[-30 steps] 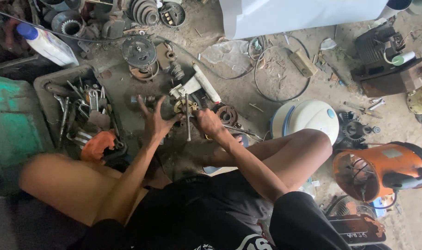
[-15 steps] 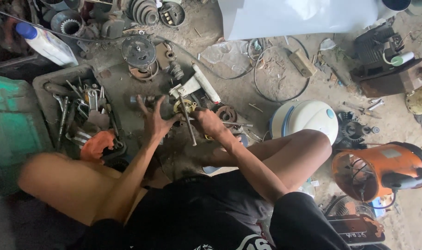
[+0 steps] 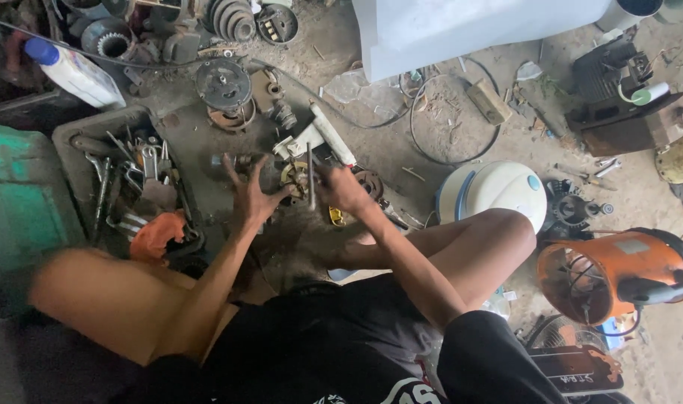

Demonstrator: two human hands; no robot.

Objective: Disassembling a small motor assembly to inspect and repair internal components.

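Person seated on a dirty workshop floor. Left hand (image 3: 250, 196) rests with fingers spread wide against the left side of a small round metal part (image 3: 293, 182) lying on the floor between both hands. Right hand (image 3: 343, 188) is closed around a thin metal rod (image 3: 310, 176), which stands near upright with its lower end at the part. Tray of wrenches (image 3: 124, 183) lies to the left; white helmet-like dome (image 3: 495, 193) to the right, near the knee.

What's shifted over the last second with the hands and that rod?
The thin rod in the right hand swung from a slant back to upright over the small metal part. The left hand stayed spread against that part. The tool tray and white helmet have not moved.
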